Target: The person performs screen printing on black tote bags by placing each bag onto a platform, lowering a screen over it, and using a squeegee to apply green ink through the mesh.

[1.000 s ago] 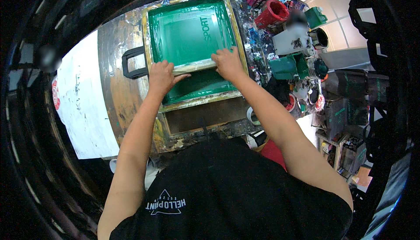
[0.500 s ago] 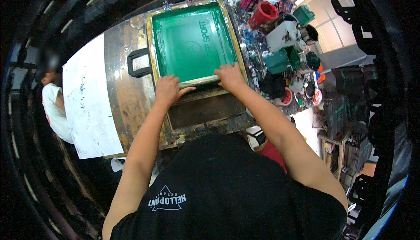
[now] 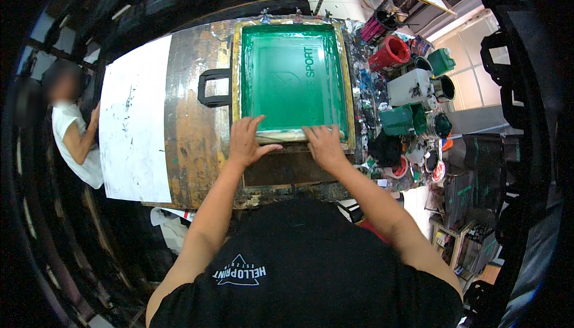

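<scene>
A screen printing frame (image 3: 237,77) with green mesh (image 3: 281,59) lies on the stained worktable, dark lettering at the right of its mesh. Along its near edge runs a pale bar (image 3: 286,136); I cannot tell whether it is the frame's rail or a separate piece. My left hand (image 3: 244,144) grips this edge near the left corner, fingers over the top and thumb pointing inward below. Closer to the right corner, my right hand (image 3: 326,147) has its fingers curled over the same edge, its thumb mostly hidden. A black handle-like loop (image 3: 206,87) juts from the frame's left side.
White paper (image 3: 134,119) covers the table's left part, where another person (image 3: 78,136) stands. Crowding the right side are a red pot (image 3: 391,53), a white container (image 3: 409,87), a green container (image 3: 403,119) and several smaller tubs. A dark brown panel (image 3: 284,169) lies nearest my body.
My view has shifted, so the table sits lower and straighter. Both hands stay on the frame's near edge; the right hand has come inward from the corner. The other person shows more fully.
</scene>
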### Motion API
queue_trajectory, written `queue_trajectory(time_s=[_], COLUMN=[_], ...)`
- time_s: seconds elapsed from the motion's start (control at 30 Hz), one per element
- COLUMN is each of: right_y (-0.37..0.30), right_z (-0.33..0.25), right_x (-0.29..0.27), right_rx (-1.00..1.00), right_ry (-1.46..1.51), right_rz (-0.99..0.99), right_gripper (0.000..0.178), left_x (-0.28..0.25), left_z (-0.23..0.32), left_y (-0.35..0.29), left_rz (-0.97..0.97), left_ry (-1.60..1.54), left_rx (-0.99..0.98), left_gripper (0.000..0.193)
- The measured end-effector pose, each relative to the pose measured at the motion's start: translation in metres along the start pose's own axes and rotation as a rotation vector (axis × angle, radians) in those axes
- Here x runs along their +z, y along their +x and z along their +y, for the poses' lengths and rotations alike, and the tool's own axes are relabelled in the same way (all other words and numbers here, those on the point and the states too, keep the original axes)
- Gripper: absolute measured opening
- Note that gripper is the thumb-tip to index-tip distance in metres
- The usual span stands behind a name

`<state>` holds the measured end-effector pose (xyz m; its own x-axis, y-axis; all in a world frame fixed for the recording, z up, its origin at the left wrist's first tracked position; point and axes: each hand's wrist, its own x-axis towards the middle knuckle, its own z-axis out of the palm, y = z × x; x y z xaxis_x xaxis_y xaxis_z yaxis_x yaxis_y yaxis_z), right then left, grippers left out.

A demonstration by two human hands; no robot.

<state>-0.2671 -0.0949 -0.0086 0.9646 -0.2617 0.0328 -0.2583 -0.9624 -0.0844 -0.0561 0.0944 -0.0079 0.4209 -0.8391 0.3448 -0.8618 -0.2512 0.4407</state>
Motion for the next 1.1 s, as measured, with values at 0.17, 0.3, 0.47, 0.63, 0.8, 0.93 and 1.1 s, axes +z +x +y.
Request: queue_trajectory(time_s=[0.17, 0.3, 0.47, 0.63, 0.8, 0.93, 1.1], right_y=[-0.01, -0.007, -0.004, -0.004, -0.001, 0.009, 0.029], right_z=[-0.014, -0.02, -0.014, -0.02, -0.024, -0.024, -0.018], right_x=[0.005, 0.009, 0.002, -0.013, -0.047, -0.078, -0.129], right_rx=[0.042, 0.059, 0.057, 0.078, 0.091, 0.068, 0.05], right_ry=[0.082, 0.087, 0.123, 0.122, 0.083, 0.068, 0.008], right_rz=[0.122, 0.189, 0.147, 0.186, 0.204, 0.269, 0.371], right_gripper=[0.043, 0.046, 0.046, 0.048, 0.05, 0.05, 0.045], left_x=[0.004, 0.011, 0.019, 0.017, 0.008, -0.007, -0.059], left_z=[-0.03, -0.044, -0.049, -0.046, -0.041, -0.029, 0.013], left_y=[-0.075, -0.096, -0.096, -0.099, -0.093, -0.081, -0.032], left_rz=[-0.038, -0.051, -0.096, 0.049, 0.106, 0.18, 0.303], left_ry=[0.075, 0.133, 0.093, 0.083, -0.212, -0.502, -0.689], left_rx=[-0.421, -0.421, -0.489, -0.432, -0.492, -0.57, -0.509], left_gripper=[0.12, 0.112, 0.095, 0.097, 0.098, 0.092, 0.073])
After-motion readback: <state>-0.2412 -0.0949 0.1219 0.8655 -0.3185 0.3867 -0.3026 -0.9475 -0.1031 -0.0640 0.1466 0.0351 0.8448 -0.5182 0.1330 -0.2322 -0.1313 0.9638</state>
